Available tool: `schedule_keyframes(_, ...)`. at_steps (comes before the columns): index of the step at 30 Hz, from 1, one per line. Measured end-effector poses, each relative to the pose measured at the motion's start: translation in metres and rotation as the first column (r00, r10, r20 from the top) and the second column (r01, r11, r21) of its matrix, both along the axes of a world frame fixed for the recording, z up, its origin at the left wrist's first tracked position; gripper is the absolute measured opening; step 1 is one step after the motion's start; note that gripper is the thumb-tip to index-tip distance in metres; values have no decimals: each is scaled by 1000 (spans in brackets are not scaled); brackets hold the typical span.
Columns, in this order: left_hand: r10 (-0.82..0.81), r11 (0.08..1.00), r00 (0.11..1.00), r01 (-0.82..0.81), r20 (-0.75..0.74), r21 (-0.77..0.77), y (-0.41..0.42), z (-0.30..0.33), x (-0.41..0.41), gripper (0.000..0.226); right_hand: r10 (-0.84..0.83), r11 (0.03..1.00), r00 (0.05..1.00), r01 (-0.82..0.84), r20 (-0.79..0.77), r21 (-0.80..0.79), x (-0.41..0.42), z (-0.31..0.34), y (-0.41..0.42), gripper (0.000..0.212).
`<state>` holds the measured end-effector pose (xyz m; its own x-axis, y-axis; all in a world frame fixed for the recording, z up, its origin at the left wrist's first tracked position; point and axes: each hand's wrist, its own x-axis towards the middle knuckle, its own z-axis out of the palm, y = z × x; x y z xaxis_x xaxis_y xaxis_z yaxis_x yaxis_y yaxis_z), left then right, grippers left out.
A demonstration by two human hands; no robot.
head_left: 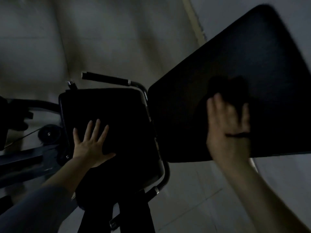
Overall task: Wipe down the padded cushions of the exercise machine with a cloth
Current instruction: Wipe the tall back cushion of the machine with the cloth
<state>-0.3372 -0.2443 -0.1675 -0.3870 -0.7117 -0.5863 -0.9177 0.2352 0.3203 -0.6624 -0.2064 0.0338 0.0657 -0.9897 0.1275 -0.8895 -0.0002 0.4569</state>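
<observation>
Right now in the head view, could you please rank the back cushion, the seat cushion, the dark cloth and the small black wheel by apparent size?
1. Back cushion, though nearer the camera.
2. Seat cushion.
3. Dark cloth, edges blurred.
4. Small black wheel.

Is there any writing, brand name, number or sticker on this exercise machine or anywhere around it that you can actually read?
None: no readable text in this dim, blurred view.
Back cushion: plain black, no label visible.
Seat cushion: plain black, no label visible.
Handle and frame: no markings that show.
Cloth under the right hand: too dark and blurred to tell.
Left hand lies flat on the seat cushion.
</observation>
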Motion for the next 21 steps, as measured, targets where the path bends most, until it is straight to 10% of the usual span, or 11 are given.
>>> schedule_keyframes(5,-136,983,973,110,185,144,17,32,-28,130,-133,952,991,122,-19,-281,-6,73,-63,60)
schedule_keyframes(13,-76,987,978,46,195,154,36,17,-31,131,141,979,952,-94,-272,179,37,-68,-76,66)
schedule_keyframes(17,-76,975,976,30,202,221,29,22,-36,129,452,763,856,-227,-250,605,34,-93,-23,57)
schedule_keyframes(21,-99,966,972,42,212,256,22,31,-39,125,335,886,920,-236,-201,398,10,-35,-13,64)
